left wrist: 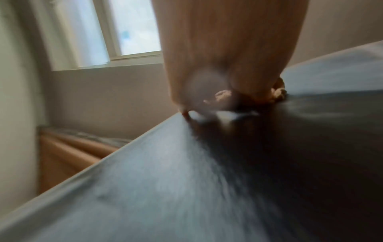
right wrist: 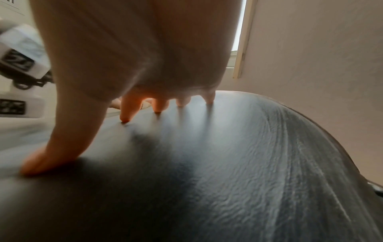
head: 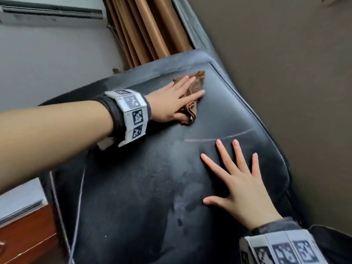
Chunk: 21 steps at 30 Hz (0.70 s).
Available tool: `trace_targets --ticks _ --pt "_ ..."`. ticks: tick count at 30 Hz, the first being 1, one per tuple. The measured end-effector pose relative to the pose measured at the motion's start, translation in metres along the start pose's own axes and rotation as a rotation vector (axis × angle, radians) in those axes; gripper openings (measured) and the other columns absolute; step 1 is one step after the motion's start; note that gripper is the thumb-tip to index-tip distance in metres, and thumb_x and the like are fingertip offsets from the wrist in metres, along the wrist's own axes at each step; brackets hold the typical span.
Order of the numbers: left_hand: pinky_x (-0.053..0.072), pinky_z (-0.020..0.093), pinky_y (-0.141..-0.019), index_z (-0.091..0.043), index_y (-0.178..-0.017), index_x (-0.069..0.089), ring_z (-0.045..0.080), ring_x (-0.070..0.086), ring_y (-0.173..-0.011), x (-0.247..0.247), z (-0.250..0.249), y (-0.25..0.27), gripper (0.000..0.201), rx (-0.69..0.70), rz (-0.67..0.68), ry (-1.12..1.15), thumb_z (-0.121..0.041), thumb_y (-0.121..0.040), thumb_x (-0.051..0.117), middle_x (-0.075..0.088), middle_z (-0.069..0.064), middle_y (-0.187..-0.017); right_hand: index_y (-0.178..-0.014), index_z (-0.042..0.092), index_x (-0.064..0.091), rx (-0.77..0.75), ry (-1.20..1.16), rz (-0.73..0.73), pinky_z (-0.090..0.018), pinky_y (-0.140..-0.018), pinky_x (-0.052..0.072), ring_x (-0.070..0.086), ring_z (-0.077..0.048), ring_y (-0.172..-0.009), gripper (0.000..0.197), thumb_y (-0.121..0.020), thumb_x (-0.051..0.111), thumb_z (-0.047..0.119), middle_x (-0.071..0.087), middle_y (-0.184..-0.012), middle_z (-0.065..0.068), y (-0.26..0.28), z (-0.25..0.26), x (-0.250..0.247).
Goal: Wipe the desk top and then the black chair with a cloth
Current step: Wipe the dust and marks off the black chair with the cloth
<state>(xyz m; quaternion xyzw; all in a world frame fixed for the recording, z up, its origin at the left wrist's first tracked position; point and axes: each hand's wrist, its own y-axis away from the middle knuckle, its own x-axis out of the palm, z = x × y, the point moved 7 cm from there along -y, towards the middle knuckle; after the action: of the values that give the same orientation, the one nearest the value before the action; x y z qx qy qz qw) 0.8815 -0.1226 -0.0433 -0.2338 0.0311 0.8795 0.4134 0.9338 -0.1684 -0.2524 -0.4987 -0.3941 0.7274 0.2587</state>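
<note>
The black leather chair [head: 152, 187] fills the head view, its worn back panel facing me. A brown cloth [head: 196, 82] lies crumpled near the chair's top edge. My left hand [head: 175, 96] presses flat on the cloth with straight fingers. My right hand [head: 238, 180] rests lower on the chair, fingers spread and straight, holding nothing. The left wrist view is blurred and shows the left hand [left wrist: 217, 65] on the chair [left wrist: 207, 180], with a bit of cloth [left wrist: 278, 93] peeking out. In the right wrist view the spread fingers [right wrist: 126, 109] of my right hand touch the chair [right wrist: 228, 163].
Tan curtains [head: 144, 29] hang behind the chair top. A grey-brown wall [head: 285, 73] runs along the right. A wooden desk corner [head: 24, 235] with a pale top sits at lower left. An air conditioner [head: 51, 12] is mounted at upper left.
</note>
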Motion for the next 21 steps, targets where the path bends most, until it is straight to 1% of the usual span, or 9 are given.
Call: trace_targets --ticks 2,4,9,11,13,15,17,19,21 --pt "0.0 0.038 -0.117 -0.027 -0.149 -0.009 0.028 -0.016 -0.144 0.017 -0.018 0.019 0.078 0.148 0.051 -0.079 -0.05 -0.094 0.041 -0.02 0.018 -0.154 -0.142 0.037 0.032 -0.006 -0.007 0.019 -0.064 -0.1 0.02 0.013 -0.034 -0.14 0.109 -0.046 0.073 0.07 0.026 -0.153 -0.004 0.0 0.001 0.001" --pt "0.001 0.039 -0.117 -0.03 -0.147 -0.011 0.023 -0.015 -0.145 0.017 -0.013 0.018 0.08 0.166 0.07 -0.136 -0.052 -0.092 0.042 -0.02 0.012 -0.156 -0.141 0.036 0.032 -0.002 -0.021 0.029 -0.064 -0.1 0.019 0.013 -0.033 -0.14 0.111 -0.045 0.076 0.068 0.027 -0.153 -0.004 0.001 0.001 0.001" --pt "0.008 0.048 -0.117 -0.027 -0.15 -0.005 0.028 -0.012 -0.145 -0.019 0.016 -0.034 0.08 -0.129 -0.008 0.031 -0.038 -0.093 0.05 -0.016 0.017 -0.156 -0.141 0.038 0.031 0.011 -0.053 0.024 -0.062 -0.101 0.02 0.012 -0.031 -0.14 0.112 -0.043 0.078 0.065 0.027 -0.153 -0.002 0.001 -0.002 -0.004" --pt "0.003 0.046 -0.118 -0.025 -0.15 -0.004 0.031 -0.014 -0.144 -0.013 -0.006 -0.028 0.077 -0.005 -0.013 0.008 -0.039 -0.095 0.047 -0.015 0.019 -0.155 -0.142 0.038 0.029 0.009 -0.071 0.037 -0.061 -0.102 0.018 0.009 -0.03 -0.14 0.112 -0.045 0.078 0.065 0.025 -0.154 -0.001 0.001 -0.003 -0.003" --pt "-0.001 0.042 -0.118 -0.027 -0.15 -0.003 0.03 -0.014 -0.144 0.002 -0.038 -0.008 0.07 0.25 0.012 -0.092 -0.048 -0.095 0.035 -0.015 0.016 -0.156 -0.143 0.037 0.028 0.011 -0.109 0.065 -0.059 -0.103 0.015 0.007 -0.028 -0.141 0.111 -0.046 0.077 0.063 0.023 -0.154 0.0 0.0 -0.003 -0.002" --pt "-0.002 0.039 -0.116 -0.03 -0.15 -0.002 0.024 -0.013 -0.145 0.013 -0.054 0.005 0.067 0.443 0.044 -0.179 -0.052 -0.094 0.028 -0.014 0.007 -0.158 -0.147 0.037 0.016 0.016 -0.168 0.059 -0.053 -0.108 0.003 -0.008 -0.018 -0.142 0.11 -0.057 0.076 0.057 0.008 -0.156 0.009 -0.001 -0.006 -0.005" --pt "0.001 0.039 -0.116 -0.033 -0.149 -0.003 0.016 -0.011 -0.145 0.0 -0.042 -0.011 0.068 0.319 0.03 -0.139 -0.04 -0.096 0.039 -0.015 -0.001 -0.158 -0.144 0.039 -0.003 0.001 -0.244 0.069 -0.042 -0.111 -0.013 -0.026 -0.005 -0.136 0.103 -0.072 0.07 0.051 -0.014 -0.151 0.022 0.002 -0.008 -0.008" --pt "0.005 0.042 -0.116 -0.03 -0.15 -0.001 0.018 -0.007 -0.146 -0.022 -0.014 -0.037 0.073 0.031 -0.052 0.036 -0.028 -0.096 0.047 -0.012 0.004 -0.158 -0.14 0.04 -0.011 0.001 -0.274 0.064 -0.035 -0.111 -0.019 -0.031 0.0 -0.133 0.097 -0.079 0.064 0.049 -0.023 -0.145 0.028 0.005 -0.011 -0.012" --pt "0.003 0.043 -0.118 -0.028 -0.151 0.0 0.023 -0.008 -0.146 -0.028 -0.002 -0.052 0.071 -0.094 -0.071 0.131 -0.03 -0.097 0.046 -0.011 0.01 -0.158 -0.137 0.042 -0.016 -0.004 -0.254 0.074 -0.032 -0.11 -0.021 -0.034 0.0 -0.133 0.093 -0.082 0.059 0.051 -0.028 -0.141 0.03 0.005 -0.011 -0.014"
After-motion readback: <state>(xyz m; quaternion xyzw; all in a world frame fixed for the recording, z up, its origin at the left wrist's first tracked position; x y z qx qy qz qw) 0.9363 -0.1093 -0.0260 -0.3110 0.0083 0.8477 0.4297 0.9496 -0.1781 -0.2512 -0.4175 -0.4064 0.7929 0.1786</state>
